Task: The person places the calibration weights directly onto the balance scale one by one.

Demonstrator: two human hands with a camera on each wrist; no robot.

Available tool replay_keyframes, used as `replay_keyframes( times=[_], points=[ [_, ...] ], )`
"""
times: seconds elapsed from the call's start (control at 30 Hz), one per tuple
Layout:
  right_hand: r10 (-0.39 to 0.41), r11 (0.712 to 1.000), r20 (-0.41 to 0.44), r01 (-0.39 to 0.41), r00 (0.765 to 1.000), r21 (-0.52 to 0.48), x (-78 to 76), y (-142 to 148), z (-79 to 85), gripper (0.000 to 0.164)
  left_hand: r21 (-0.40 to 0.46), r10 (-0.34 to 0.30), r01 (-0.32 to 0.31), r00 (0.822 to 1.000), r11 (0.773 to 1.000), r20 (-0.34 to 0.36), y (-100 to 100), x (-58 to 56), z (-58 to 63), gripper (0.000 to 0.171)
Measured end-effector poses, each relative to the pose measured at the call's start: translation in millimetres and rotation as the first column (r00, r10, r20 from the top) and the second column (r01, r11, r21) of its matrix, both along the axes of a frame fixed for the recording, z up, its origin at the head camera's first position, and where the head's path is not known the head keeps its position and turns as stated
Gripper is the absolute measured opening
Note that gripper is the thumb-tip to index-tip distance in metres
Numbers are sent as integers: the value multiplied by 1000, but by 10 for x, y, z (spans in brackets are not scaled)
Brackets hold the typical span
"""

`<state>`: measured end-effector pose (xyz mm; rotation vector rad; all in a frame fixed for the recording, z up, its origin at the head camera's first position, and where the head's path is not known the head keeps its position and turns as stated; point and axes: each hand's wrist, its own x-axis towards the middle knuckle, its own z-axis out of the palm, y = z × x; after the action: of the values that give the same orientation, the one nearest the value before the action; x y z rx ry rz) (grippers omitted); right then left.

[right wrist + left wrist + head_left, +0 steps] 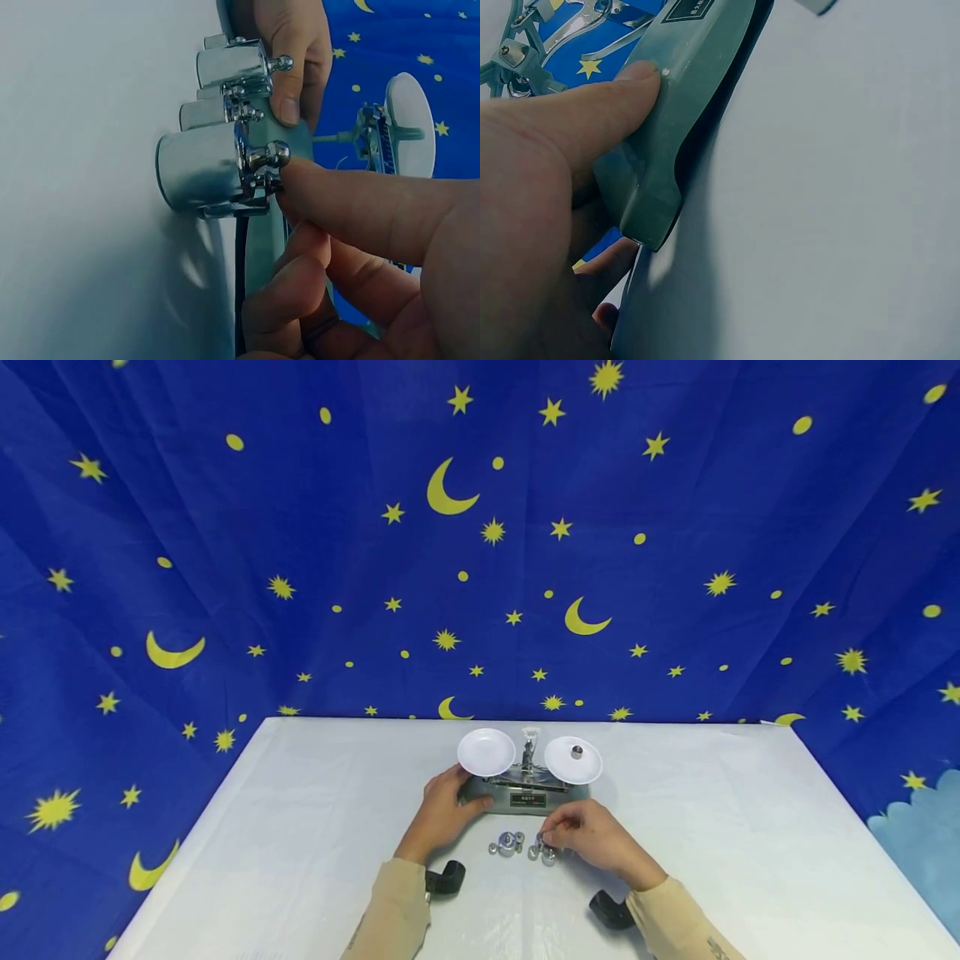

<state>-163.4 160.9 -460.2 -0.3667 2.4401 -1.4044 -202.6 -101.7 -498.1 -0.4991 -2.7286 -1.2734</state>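
Gripping with the left hand point(442, 810) the left end of a grey-green metal balance scale point(528, 800), pressing the thumb against its front, on a white-covered table point(300, 860). Pinching narrowly, between thumb and forefinger of the right hand point(591, 837), a small silvery metal weight point(539, 839) in front of the scale. Having other shiny knobbed cylindrical weights point(507, 845) close by, also in front of the scale. Bearing, on the scale's right-hand round white pan point(573, 769), one stubby silvery weight point(577, 752). Facing a deep-blue cloth point(375, 652) with yellow stars and moons, behind the scale
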Motion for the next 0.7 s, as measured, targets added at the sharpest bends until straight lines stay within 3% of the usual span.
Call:
replay_keyframes(
  times=[0.7],
  points=[
    [-16, 1000, -109, 19, 994, 25, 71, -55, 136, 9, -16, 0, 0, 1000, 1000, 2, 1, -22, -25, 64]
  ],
)
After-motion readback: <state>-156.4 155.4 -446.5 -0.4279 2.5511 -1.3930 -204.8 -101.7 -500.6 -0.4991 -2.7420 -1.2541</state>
